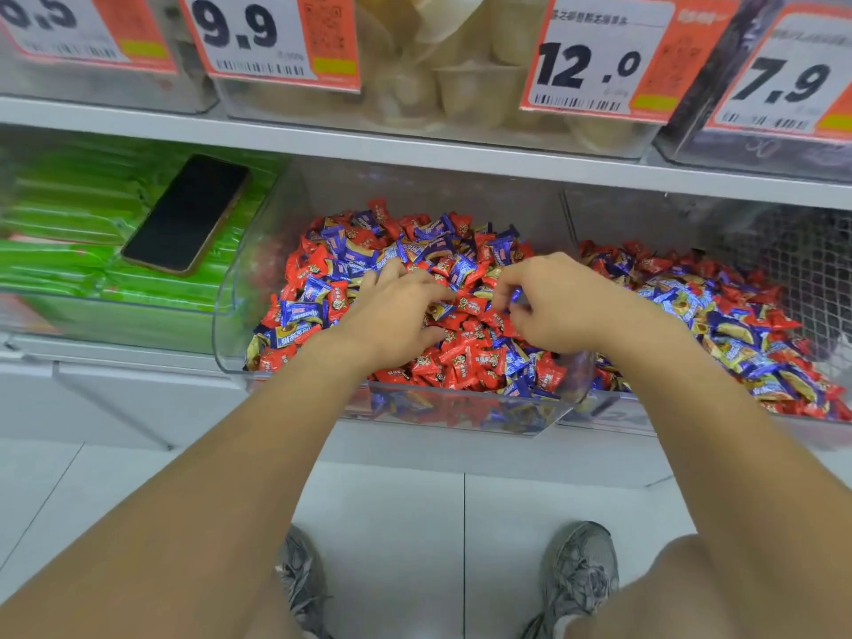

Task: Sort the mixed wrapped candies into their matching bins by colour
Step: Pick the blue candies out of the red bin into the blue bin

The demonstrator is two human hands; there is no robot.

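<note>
The middle bin (239, 315) holds the mixed red and blue candies (465, 362); its front wall blurs those behind it. Over this bin, the left hand (396, 311) lies palm down, fingers loosely spread on the heap. Right hand (548, 302) curls beside it, its grip pinching a blue candy (515, 295), mostly hidden.

Left price tag (69, 30) cut by the frame's top and left edges; only ".5" readable. Small print on the 12.0 tag (594, 57) too blurred to read. Right candy bin (599, 408) runs off the right edge. Right hand (548, 302) fingertips curl under, hiding what they hold. Both forearms cover the centre bin (461, 408) front.
</note>
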